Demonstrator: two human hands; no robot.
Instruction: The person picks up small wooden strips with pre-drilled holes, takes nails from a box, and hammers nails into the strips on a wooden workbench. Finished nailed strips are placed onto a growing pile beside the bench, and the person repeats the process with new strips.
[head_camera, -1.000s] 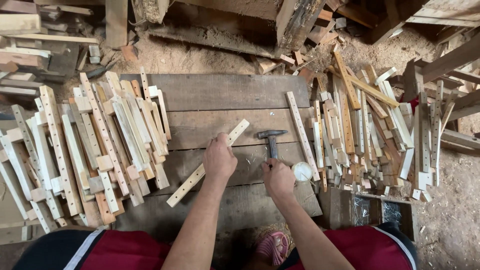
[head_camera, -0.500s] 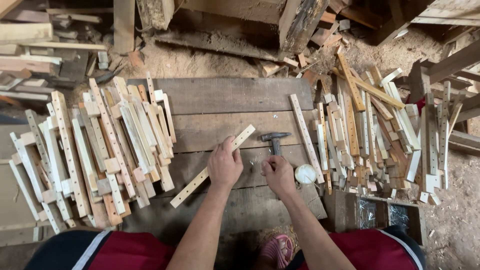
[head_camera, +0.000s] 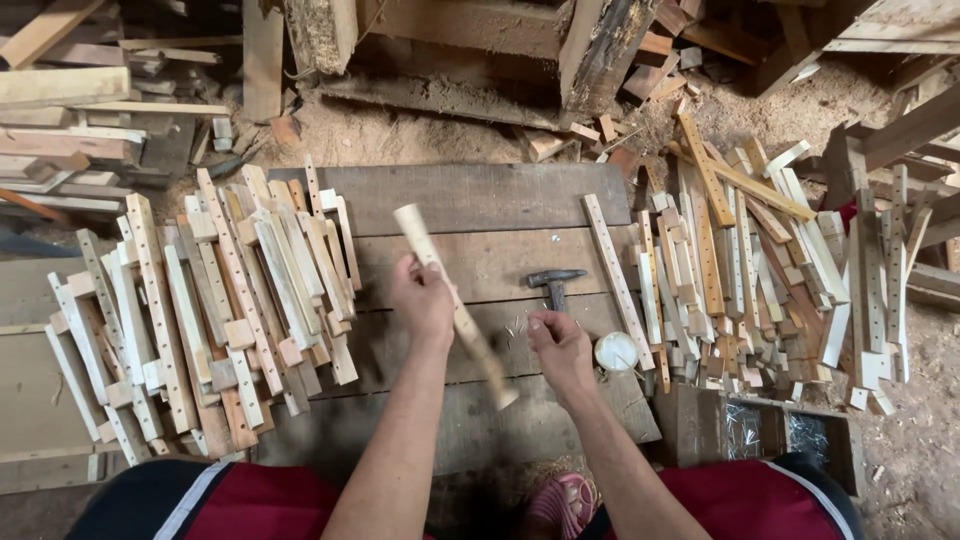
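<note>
My left hand (head_camera: 424, 300) grips a pale wooden slat (head_camera: 470, 330) with holes, lifted off the plank bench (head_camera: 470, 200) and tilted, its far end pointing up-left. My right hand (head_camera: 560, 345) hovers just right of the slat with fingers pinched together, apparently on a small nail, though that is too small to be sure. A hammer (head_camera: 553, 284) lies on the bench just beyond my right hand. A small round white container (head_camera: 615, 351) sits right of that hand.
A heap of drilled slats with blocks (head_camera: 200, 310) lies at the left. Another heap of slats (head_camera: 740, 270) lies at the right. A single slat (head_camera: 615, 280) rests beside the hammer. A box of nails (head_camera: 770, 435) stands lower right. Timber offcuts lie beyond.
My left hand has picked the slat up from the bench and swung it to a steeper angle. My right hand has drawn its fingers into a pinch. The view has shifted slightly.
</note>
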